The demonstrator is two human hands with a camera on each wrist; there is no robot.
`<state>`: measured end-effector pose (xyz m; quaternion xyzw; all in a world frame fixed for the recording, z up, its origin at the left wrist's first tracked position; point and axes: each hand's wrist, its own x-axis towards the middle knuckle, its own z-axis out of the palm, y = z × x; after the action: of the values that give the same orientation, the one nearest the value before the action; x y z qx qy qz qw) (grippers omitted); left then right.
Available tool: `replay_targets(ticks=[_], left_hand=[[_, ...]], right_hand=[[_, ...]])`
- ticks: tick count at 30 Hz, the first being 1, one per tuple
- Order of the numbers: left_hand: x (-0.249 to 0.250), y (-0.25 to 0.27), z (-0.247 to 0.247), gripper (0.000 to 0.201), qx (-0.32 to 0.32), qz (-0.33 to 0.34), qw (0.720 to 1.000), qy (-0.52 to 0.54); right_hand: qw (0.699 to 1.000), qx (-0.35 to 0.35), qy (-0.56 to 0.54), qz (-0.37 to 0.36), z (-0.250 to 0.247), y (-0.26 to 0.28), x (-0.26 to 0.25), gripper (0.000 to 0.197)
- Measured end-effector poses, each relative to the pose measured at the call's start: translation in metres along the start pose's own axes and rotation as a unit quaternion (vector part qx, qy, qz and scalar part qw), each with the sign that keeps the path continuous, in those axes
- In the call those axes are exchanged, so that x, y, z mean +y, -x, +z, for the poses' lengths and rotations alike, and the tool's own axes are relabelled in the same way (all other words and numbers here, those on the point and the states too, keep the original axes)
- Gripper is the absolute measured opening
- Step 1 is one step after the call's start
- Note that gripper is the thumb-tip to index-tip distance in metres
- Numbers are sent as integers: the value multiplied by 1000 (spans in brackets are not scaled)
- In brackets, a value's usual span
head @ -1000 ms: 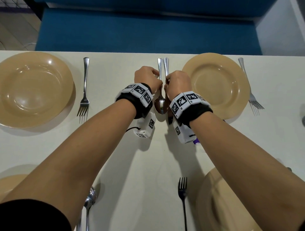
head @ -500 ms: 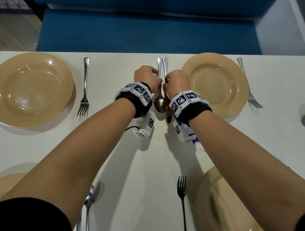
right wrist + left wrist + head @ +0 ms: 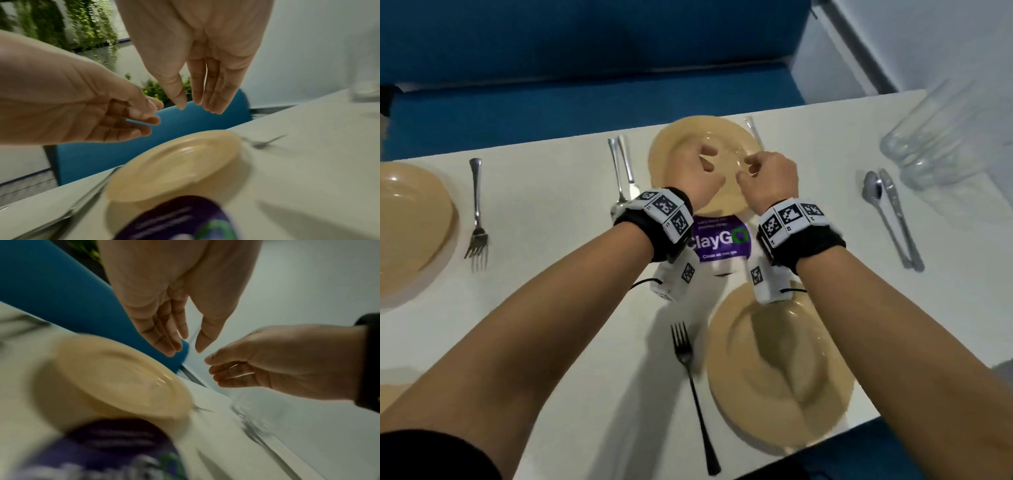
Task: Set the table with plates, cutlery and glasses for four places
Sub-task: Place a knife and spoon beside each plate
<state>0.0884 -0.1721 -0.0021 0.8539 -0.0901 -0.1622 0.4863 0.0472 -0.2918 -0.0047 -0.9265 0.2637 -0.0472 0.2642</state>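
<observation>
Both hands hover empty over the far tan plate (image 3: pixel 726 137), fingers loosely spread. My left hand (image 3: pixel 707 162) is over the plate's left half and my right hand (image 3: pixel 750 169) over its right half, fingertips nearly meeting. A spoon and knife pair (image 3: pixel 621 171) lies on the table just left of this plate, and a fork (image 3: pixel 754 132) lies on its right. In the left wrist view my left hand (image 3: pixel 185 344) hangs above the blurred plate (image 3: pixel 115 374). The right wrist view shows my right hand (image 3: pixel 193 104) above the same plate (image 3: pixel 176 165).
A stack of clear glasses (image 3: pixel 935 137) stands at the far right, with another spoon and knife pair (image 3: pixel 890 219) beside it. A near plate (image 3: pixel 780 377) has a fork (image 3: pixel 693 387) on its left. A left plate (image 3: pixel 410 226) and fork (image 3: pixel 477 212) lie farther off. A purple sticker (image 3: pixel 719 241) marks the table.
Both hands have let go of the spoon and knife, which now lie left of the far plate. The hands moved right over that plate, and the view swung right.
</observation>
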Motion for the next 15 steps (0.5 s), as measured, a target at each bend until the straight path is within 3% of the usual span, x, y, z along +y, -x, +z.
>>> replay_targets(ticks=[7, 12, 15], left_hand=[[72, 25, 158, 46, -173, 20, 979, -106], [101, 16, 266, 22, -231, -28, 958, -168], [105, 7, 308, 35, -209, -67, 957, -189]], right_hand=[[987, 6, 54, 152, -88, 4, 165, 33], [971, -56, 97, 212, -120, -13, 263, 29], [973, -78, 101, 194, -120, -22, 292, 33]])
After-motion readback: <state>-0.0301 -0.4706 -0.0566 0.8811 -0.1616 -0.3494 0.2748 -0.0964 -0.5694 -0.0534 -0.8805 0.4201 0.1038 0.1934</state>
